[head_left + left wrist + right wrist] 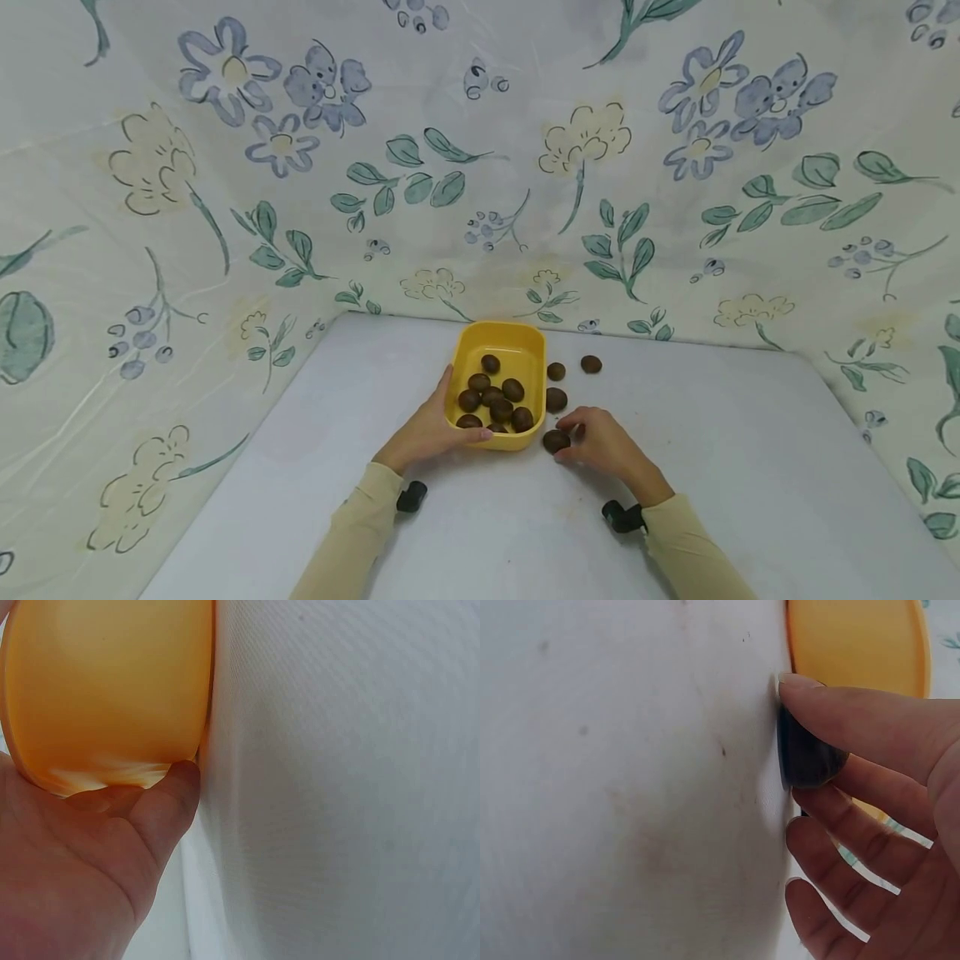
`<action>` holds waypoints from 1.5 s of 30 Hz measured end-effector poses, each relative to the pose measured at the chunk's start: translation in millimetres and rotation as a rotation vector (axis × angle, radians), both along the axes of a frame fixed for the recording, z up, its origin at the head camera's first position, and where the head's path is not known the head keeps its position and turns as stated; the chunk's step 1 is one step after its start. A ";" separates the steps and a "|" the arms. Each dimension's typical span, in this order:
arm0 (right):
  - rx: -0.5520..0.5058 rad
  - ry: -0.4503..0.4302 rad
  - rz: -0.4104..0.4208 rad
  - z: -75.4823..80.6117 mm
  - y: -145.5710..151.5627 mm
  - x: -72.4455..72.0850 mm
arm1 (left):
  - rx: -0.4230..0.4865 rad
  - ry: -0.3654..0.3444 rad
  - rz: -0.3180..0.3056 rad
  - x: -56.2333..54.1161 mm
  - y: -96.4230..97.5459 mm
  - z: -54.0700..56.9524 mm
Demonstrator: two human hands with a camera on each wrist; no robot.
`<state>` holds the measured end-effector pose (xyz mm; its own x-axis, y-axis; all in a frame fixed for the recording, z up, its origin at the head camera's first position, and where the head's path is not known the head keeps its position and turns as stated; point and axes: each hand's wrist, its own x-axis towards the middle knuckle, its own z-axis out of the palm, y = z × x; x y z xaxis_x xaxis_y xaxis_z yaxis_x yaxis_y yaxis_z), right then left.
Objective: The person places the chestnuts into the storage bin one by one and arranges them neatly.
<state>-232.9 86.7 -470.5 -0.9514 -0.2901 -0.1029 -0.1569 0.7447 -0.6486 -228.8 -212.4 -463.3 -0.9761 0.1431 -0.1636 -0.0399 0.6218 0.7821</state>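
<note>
A yellow plastic container (533, 354) holds several small, dark brown, egg-shaped objects that look like nuts or small fruit. My left hand (429, 432) grips its near left corner, thumb across the front rim and fingers along the left side. In the left wrist view the fingers of the left hand (82, 855) lie against the container's wall (112, 690). To the right of the container, my right hand (603, 446) pinches one dark brown oval object (557, 441) at the table surface. The right wrist view shows that object (810, 750) between thumb and index finger, other fingers loosely curved.
Beside the container's right wall lie two more brown objects (556, 399), and a third (591, 364) sits farther right. The white table (712, 433) ends at a flower-patterned curtain (510, 183) at the back and sides. Each wrist wears a small black camera (622, 517).
</note>
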 end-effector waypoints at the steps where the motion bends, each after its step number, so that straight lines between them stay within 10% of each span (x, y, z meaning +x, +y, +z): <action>1: 0.001 -0.005 -0.003 0.3 -1.0 0.1 | 0.000 0.000 0.000 0.1 -0.1 0.0; 18: 0.083 0.063 -0.013 2.5 -10.5 2.2 | 0.009 0.008 -0.006 -0.1 1.0 -0.1; 45: -0.274 0.160 -0.130 13.4 9.7 -1.9 | 0.012 0.010 -0.008 -1.7 0.2 -3.0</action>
<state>-234.8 96.4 -457.1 -0.9800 -0.1616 0.1159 -0.1883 0.5669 -0.8020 -230.5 -212.2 -466.3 -0.9765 0.1524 -0.1524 -0.0276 0.6129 0.7896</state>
